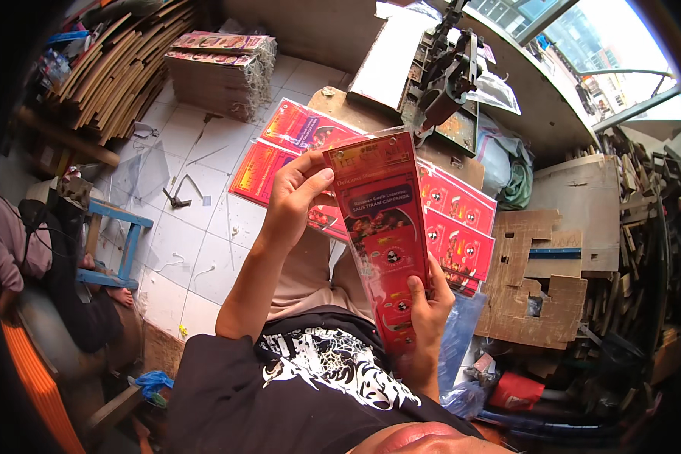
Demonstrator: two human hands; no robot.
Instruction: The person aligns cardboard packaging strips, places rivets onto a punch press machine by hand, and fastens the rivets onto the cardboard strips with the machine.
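A red printed packaging sleeve [382, 227] is being held upright above the person's lap, in front of the metal press machine [443, 72]. The left hand [291, 197] is pinching its top corner; the right hand [427, 314] is gripping its lower edge. More red printed sheets [295, 125] are lying fanned out just behind it.

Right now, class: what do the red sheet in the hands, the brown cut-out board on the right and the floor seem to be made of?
Red sheet: printed card or paper, apparently in clear glossy film; its edges shine.
Brown cut-out board: matte corrugated cardboard, probably; flat brown with notched, die-cut edges.
Floor: glazed white ceramic tile, judging by the square grout lines.
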